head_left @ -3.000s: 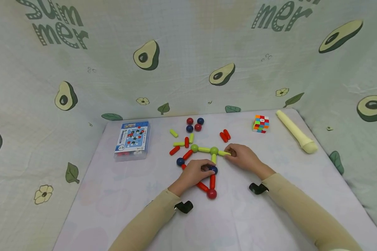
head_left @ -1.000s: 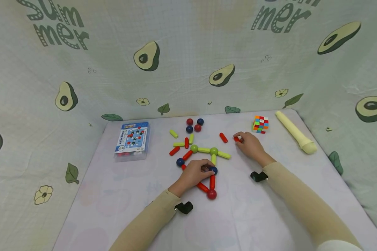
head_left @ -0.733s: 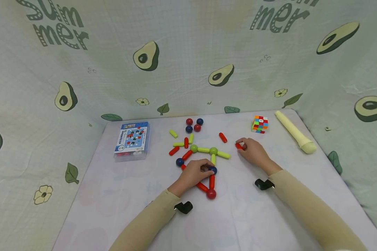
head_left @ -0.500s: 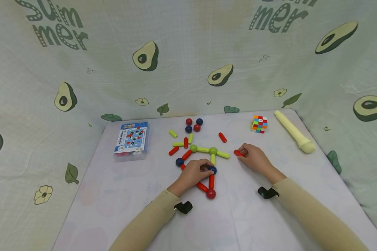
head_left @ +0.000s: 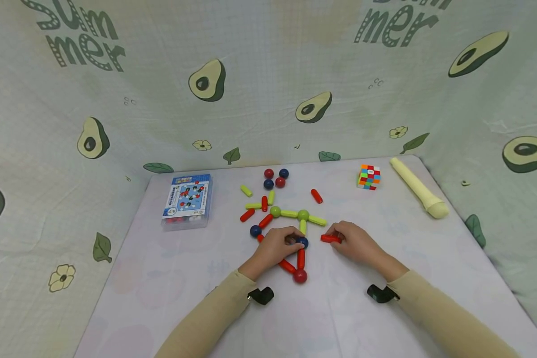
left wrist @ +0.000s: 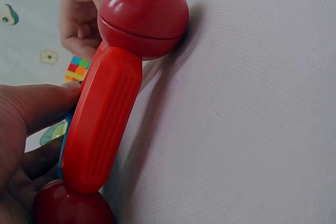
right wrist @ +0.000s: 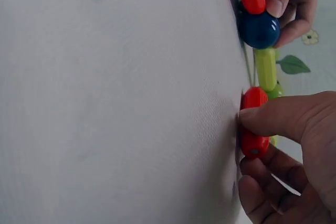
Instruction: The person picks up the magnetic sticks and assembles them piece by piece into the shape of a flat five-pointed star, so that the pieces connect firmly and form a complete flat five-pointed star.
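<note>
I judge the red, faceted, plastic-looking rod (head_left: 327,238), just right of the glossy dark-blue ball (head_left: 303,242), light, stiff, slightly slippery; best held mid-length. The right hand (head_left: 357,244) pinches it between thumb and fingers; the left hand (head_left: 274,246) pinches the ball.

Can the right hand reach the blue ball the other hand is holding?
Probably yes: the right hand, pinching a red stick, is close to the blue ball, and only tabletop shows between stick and ball. The left hand holds the ball's other side.
</note>
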Demonstrator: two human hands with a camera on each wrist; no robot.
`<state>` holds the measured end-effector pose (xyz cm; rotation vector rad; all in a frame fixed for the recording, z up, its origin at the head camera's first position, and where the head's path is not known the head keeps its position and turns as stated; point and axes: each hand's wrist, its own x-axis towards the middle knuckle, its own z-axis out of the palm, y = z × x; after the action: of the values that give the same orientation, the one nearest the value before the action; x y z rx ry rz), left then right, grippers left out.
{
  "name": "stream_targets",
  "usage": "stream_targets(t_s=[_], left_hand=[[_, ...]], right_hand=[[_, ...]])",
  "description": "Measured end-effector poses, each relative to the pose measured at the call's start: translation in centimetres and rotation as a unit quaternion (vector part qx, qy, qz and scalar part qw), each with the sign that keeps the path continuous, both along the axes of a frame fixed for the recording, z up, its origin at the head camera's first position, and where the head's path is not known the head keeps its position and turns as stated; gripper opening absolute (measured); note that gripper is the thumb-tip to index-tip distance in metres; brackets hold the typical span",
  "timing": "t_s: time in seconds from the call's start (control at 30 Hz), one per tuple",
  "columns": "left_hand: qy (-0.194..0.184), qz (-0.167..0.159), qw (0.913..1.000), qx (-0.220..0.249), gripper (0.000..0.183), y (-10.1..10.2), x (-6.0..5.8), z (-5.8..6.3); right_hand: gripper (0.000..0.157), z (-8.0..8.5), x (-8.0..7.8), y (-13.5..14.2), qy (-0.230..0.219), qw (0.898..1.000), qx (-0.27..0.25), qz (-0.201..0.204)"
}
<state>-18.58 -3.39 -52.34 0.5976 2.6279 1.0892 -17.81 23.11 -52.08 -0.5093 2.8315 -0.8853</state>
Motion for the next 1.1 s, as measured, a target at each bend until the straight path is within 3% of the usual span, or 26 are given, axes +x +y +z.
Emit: stream_targets(t_s=[0.43,0.73,1.1], left_hand=[[0.007,0.000,1.0000,-0.002,0.024,0.0,-0.1,0.0],[0.011,-0.004,0.9999,-0.002,0.025,0.0,-0.2,-0.2],[0.011,-0.007,0.9999,0.005,0.025,0.0,-0.2,-0.4]], right_hand=[[0.024,0.1,0.5,-1.3,-0.001,0.996,-0.077,0.052],[0.025,-0.8,0.1,-1.1,-0.011,0.995,-0.094,0.013],[0.017,-1.0,-0.1,-0.8,-0.010,0.994,-0.105,0.004]])
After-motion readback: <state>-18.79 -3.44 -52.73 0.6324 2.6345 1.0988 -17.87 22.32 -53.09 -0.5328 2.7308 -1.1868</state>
